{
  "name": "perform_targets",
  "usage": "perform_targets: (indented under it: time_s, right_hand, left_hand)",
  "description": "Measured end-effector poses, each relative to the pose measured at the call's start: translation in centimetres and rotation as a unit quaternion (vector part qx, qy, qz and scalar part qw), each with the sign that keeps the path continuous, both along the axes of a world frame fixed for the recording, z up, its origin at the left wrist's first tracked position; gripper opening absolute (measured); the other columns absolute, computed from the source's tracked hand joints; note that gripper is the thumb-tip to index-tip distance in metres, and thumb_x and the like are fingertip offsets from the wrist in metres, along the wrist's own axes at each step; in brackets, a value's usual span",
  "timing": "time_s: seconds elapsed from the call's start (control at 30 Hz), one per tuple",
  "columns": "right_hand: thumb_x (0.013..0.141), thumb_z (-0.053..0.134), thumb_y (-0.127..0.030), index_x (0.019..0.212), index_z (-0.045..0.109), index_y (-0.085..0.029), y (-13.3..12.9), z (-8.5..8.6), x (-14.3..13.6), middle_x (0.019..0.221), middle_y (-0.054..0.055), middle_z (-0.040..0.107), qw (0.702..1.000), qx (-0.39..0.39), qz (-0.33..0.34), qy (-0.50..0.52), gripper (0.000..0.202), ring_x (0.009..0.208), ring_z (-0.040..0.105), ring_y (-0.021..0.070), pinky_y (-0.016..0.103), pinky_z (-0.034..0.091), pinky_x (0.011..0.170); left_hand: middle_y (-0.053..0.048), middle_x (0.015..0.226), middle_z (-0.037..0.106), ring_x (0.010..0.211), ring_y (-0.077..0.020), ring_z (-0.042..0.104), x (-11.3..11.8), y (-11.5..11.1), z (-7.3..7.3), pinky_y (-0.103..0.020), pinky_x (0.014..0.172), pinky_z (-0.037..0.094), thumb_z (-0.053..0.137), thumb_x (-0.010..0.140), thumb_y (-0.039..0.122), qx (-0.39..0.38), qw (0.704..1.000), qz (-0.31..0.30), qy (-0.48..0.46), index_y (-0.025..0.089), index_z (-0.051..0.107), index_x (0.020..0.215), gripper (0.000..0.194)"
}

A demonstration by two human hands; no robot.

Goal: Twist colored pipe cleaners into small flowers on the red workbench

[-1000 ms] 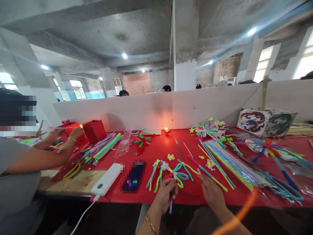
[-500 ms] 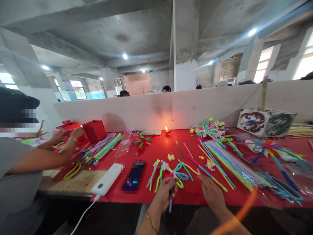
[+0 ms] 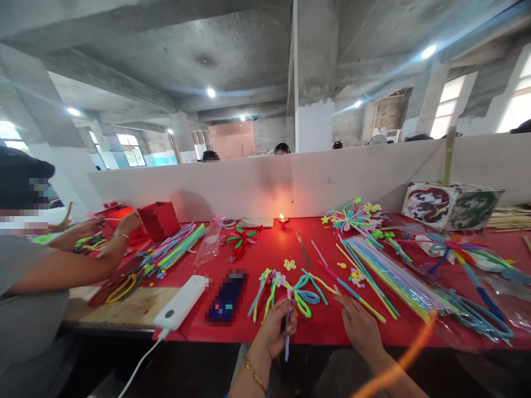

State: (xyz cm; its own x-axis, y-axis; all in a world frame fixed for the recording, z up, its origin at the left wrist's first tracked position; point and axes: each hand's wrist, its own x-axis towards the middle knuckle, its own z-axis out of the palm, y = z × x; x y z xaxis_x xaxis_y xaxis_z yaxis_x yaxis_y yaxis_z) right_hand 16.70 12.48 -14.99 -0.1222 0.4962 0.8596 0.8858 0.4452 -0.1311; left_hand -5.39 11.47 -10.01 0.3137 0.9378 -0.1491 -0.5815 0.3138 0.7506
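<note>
My left hand (image 3: 277, 326) is closed round a lilac pipe cleaner (image 3: 287, 351), whose lower end hangs below the fingers. Just beyond the fingertips, blue and yellow-green pipe-cleaner loops (image 3: 309, 297) spread out; whether they join the held piece is hidden. My right hand (image 3: 360, 327) rests low over the red table front, fingers pinched together. At its fingertips a thin pale tip shows, too small to name. Close by lies a multicoloured pipe cleaner (image 3: 357, 301) in pink, blue and yellow. Left of my left hand are bent green and blue pipe cleaners (image 3: 265, 296).
A lit candle (image 3: 282, 220) burns at the back of the red table (image 3: 265, 249). A phone (image 3: 227, 297) and a white power strip (image 3: 180, 303) lie left. To the right are bundled pipe cleaners (image 3: 394, 276) and scissors (image 3: 481, 318). A co-worker's hands (image 3: 128, 224) work at far left.
My left hand has shifted and turned slightly, and more of the lilac pipe cleaner shows upright above its fingers. My right hand stays almost still. The view has moved slightly.
</note>
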Motion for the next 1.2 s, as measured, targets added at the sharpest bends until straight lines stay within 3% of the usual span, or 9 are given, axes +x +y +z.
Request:
perform_targets:
  time_s: [1.2]
  right_hand:
    - [0.084, 0.036, -0.017, 0.093, 0.065, -0.018, -0.28, 0.59, -0.13, 0.087, 0.007, 0.071, 0.999, -0.026, 0.013, 0.015, 0.031, 0.081, 0.067, 0.0162, 0.026, 0.055, 0.071]
  left_hand:
    - [0.006, 0.046, 0.047, 0.033, -0.0002, 0.031, -0.04, 0.13, -0.27, -0.016, 0.036, 0.014, 0.071, 0.063, 0.038, 0.008, 1.0, -0.004, -0.015, 0.011, 0.055, 0.078, 0.035]
